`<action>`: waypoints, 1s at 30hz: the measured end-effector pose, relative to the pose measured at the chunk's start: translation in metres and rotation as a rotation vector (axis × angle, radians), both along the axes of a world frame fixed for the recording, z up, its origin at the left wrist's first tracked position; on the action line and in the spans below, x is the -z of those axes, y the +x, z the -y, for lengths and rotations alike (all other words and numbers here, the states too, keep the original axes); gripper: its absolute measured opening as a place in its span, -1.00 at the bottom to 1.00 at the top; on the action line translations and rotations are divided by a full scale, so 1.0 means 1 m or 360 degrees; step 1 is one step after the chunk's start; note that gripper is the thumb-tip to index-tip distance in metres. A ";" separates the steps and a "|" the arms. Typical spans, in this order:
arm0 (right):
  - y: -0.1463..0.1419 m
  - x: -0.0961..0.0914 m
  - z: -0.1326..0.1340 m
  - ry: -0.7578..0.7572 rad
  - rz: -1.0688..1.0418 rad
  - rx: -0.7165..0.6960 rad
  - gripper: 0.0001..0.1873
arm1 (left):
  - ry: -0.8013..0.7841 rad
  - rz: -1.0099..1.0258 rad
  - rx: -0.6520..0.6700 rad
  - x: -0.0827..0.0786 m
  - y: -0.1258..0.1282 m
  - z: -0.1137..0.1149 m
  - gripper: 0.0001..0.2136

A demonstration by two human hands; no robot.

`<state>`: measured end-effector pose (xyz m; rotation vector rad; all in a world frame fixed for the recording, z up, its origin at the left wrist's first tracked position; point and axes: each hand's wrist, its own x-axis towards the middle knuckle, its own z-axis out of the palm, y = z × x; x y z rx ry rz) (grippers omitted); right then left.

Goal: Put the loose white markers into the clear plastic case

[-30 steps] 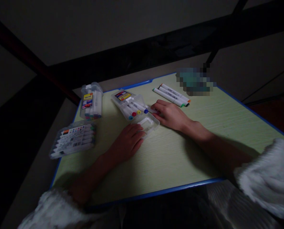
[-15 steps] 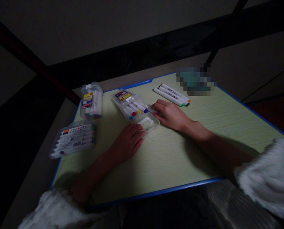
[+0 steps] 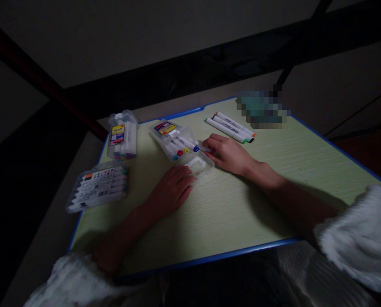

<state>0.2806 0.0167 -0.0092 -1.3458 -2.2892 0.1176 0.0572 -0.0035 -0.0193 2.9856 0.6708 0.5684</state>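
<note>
In front of me a clear marker case (image 3: 163, 137) lies open, several white markers inside with blue, yellow, red and teal ends. Its clear hinged lid (image 3: 206, 164) is folded out toward me. My left hand (image 3: 174, 187) is closed over the lid's near-left corner, fingers on top; the contact under the fingers is partly hidden. Just right of the case, my right hand (image 3: 227, 153) pinches a white marker (image 3: 203, 147) with a reddish end, mostly covered by the fingers. Beyond that hand, 3 markers (image 3: 230, 127) with green, black and orange ends lie side by side.
A filled marker case (image 3: 123, 136) stands at the back left. Another full case (image 3: 99, 186) lies by the left edge, partly overhanging it. A blurred-out greenish thing (image 3: 260, 108) is at the back right. The pale table (image 3: 228, 213) has a blue rim.
</note>
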 end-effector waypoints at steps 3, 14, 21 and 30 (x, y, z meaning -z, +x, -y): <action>0.000 0.000 0.000 0.0008 -0.0012 -0.0006 -0.81 | -0.0005 0.0000 -0.0004 0.000 0.000 0.000 -0.85; 0.001 -0.002 0.000 0.0175 -0.0107 0.0097 -0.82 | -0.0006 -0.0004 -0.0013 0.002 -0.002 0.000 -0.83; 0.003 -0.003 0.000 0.0304 -0.0249 0.0094 -0.83 | -0.0040 0.0007 -0.0020 0.002 -0.002 0.000 -0.83; 0.003 -0.005 0.002 0.0387 -0.0301 0.0088 -0.84 | -0.0013 -0.0010 -0.0008 0.000 -0.002 0.000 -0.84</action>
